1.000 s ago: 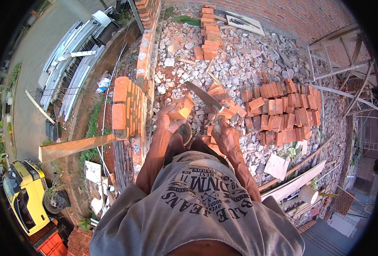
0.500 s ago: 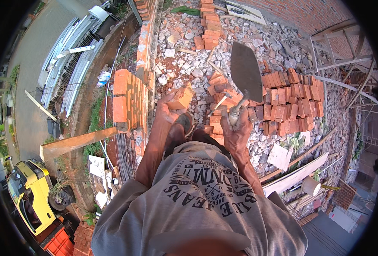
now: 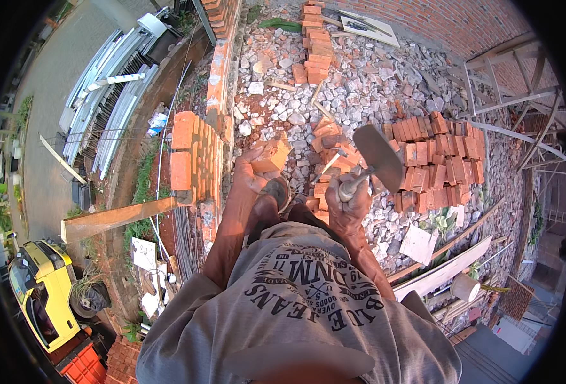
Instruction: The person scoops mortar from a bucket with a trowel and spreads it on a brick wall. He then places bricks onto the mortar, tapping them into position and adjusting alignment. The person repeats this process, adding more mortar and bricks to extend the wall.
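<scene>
Left hand (image 3: 247, 174): fingers grasping orange brick (image 3: 271, 157).
Right hand (image 3: 349, 206): fingers clenched round trowel (image 3: 379, 157).
Brick stack (image 3: 433, 160): right, on rubble (image 3: 382, 83).

Ground of pale stone rubble (image 3: 372, 73), stacked orange bricks (image 3: 433, 160) on it, narrow brick row (image 3: 317, 48), square board (image 3: 418, 244)

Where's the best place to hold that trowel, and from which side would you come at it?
Hold the trowel by its slim, rounded handle, probably from the person's near side, as the right hand's grip does. The broad blade sits beyond, to the upper right, so coming this way should avoid its edges.
</scene>
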Demonstrator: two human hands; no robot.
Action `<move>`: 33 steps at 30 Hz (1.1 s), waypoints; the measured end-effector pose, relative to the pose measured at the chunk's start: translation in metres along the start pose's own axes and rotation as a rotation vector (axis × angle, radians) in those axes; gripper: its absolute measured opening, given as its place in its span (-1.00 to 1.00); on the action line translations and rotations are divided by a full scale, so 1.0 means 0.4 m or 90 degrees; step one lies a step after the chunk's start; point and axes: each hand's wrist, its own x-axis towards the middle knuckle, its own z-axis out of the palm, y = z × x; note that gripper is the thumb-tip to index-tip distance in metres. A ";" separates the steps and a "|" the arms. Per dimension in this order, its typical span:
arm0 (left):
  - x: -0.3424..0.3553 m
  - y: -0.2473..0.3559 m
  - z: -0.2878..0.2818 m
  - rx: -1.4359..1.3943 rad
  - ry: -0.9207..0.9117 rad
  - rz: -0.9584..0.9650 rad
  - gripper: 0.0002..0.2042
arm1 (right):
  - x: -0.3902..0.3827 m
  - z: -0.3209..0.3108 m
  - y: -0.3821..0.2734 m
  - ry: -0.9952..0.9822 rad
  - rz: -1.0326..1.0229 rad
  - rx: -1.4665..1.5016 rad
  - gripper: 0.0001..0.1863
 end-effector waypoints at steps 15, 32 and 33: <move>-0.032 -0.007 0.050 0.078 -0.017 -0.009 -0.56 | 0.019 0.026 0.003 -0.265 0.147 -0.120 -0.77; -0.051 0.003 0.060 0.109 0.044 0.005 -0.59 | -0.031 0.005 0.017 -0.043 0.060 0.054 -0.68; -0.041 0.008 0.070 0.113 0.030 0.012 -0.60 | -0.034 0.009 0.011 -0.038 -0.025 0.012 -0.66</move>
